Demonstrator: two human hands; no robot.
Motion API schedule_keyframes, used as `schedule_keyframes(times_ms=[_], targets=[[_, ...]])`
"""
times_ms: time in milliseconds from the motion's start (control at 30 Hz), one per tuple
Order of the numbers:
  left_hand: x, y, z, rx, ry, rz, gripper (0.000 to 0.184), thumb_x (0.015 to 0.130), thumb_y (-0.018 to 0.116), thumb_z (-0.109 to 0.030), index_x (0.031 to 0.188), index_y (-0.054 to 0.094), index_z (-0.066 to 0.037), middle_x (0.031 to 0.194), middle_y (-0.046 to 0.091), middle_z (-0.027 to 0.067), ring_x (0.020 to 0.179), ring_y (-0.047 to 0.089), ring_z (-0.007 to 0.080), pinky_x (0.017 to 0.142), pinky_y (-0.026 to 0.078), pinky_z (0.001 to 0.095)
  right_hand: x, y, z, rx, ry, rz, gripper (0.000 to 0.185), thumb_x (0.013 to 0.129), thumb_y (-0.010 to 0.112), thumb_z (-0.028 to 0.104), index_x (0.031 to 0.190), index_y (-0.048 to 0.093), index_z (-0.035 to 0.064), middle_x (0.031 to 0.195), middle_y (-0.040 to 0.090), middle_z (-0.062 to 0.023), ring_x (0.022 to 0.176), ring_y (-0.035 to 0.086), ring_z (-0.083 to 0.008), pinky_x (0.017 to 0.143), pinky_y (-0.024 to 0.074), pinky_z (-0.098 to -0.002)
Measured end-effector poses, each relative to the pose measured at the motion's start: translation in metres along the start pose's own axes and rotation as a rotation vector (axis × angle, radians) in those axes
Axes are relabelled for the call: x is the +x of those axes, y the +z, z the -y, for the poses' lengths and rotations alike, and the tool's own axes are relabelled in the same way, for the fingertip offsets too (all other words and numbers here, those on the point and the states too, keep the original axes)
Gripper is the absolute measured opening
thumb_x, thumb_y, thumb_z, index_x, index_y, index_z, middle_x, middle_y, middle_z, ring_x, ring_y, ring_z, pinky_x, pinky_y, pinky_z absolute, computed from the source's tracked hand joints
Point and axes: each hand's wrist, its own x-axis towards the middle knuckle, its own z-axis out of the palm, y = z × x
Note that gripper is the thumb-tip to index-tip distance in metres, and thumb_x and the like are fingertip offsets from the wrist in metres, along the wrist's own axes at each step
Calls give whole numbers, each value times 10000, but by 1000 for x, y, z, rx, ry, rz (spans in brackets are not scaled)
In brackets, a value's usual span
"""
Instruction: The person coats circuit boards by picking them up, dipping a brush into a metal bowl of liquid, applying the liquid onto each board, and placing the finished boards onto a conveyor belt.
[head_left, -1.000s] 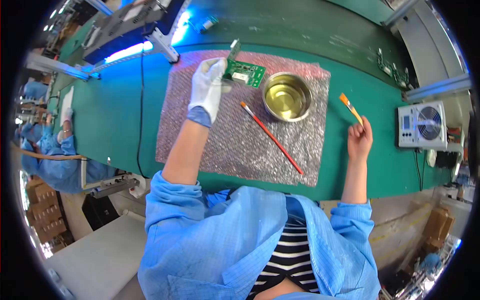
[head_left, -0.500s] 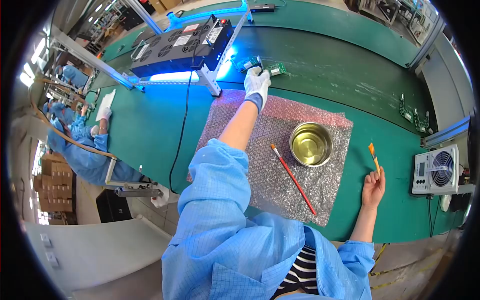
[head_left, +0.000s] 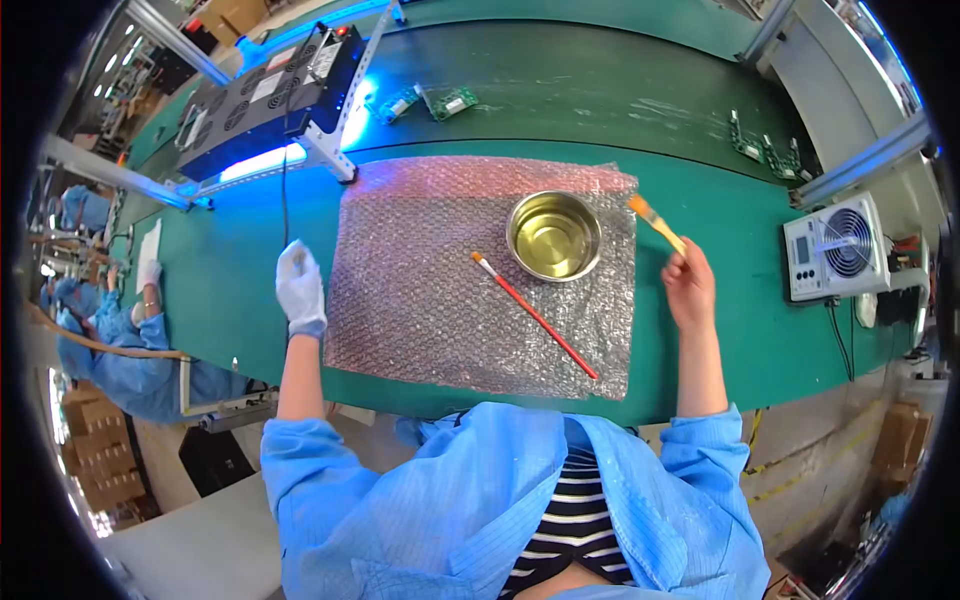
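My left hand point(head_left: 300, 290), in a white glove, hovers by the left edge of the bubble wrap sheet point(head_left: 420, 290). Its fingers are drawn together, and no object shows in them. To the right of the sheet, my bare right hand point(head_left: 690, 285) grips a flat paintbrush point(head_left: 658, 222) by its yellowish handle, bristles pointing up and left. A steel bowl point(head_left: 512, 235) of clear yellowish liquid stands on the sheet. Below and left of it lies a thin red-handled brush point(head_left: 545, 325). Two green circuit boards point(head_left: 398, 104) point(head_left: 453, 103) rest on the dark belt beyond.
A black fan-topped unit point(head_left: 265, 105) on a metal frame glows blue at the back left, its black cable point(head_left: 286, 190) hanging down. More circuit boards point(head_left: 765, 150) lie at the belt's right end. A white fan device point(head_left: 838, 248) stands on the right. Co-workers in blue sit far left.
My left hand has come back from the circuit boards on the belt to the sheet's left side. My right hand has raised the paintbrush towards the bowl. The view has shifted.
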Motion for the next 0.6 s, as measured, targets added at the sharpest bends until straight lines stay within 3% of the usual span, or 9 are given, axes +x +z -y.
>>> schedule_keyframes(times_ms=[33, 167, 333, 400, 600], targets=[[-6, -5, 16, 186, 294, -91, 253, 848, 677, -182, 1057, 605, -59, 948, 648, 88, 783, 644, 146, 631, 522, 271, -2, 25, -1, -142, -6, -31, 253, 944, 558, 237, 1096, 544, 34, 749, 521, -8, 620, 474, -94, 531, 388, -239], [-36, -17, -23, 420, 209, 0, 279, 824, 682, -170, 1073, 598, -75, 938, 642, 94, 768, 642, 209, 664, 523, 327, 10, 77, -10, -306, 12, 14, 228, 929, 591, 227, 1052, 559, 38, 717, 553, -16, 546, 447, -64, 488, 350, -207], [-35, -18, -29, 453, 203, 35, 304, 837, 672, -214, 1085, 590, -57, 947, 646, 105, 804, 645, 228, 724, 517, 355, 25, 103, -19, -410, 2, 75, 195, 931, 591, 215, 1035, 572, 52, 711, 568, 1, 442, 334, -10, 403, 250, -176], [-33, -17, -25, 475, 290, 20, 308, 839, 671, -220, 1085, 587, -53, 945, 645, 109, 820, 642, 243, 726, 518, 360, 29, 103, -23, -447, 2, 61, 177, 927, 598, 214, 1017, 577, 63, 708, 555, 13, 463, 344, -8, 407, 248, -170], [-32, -19, -32, 504, 252, 43, 290, 839, 663, -256, 1042, 612, -56, 945, 647, 104, 863, 631, 255, 764, 505, 362, 35, 81, -33, -664, -76, 46, 222, 918, 604, 273, 1012, 575, 73, 705, 517, 31, 502, 363, 1, 408, 249, -172]])
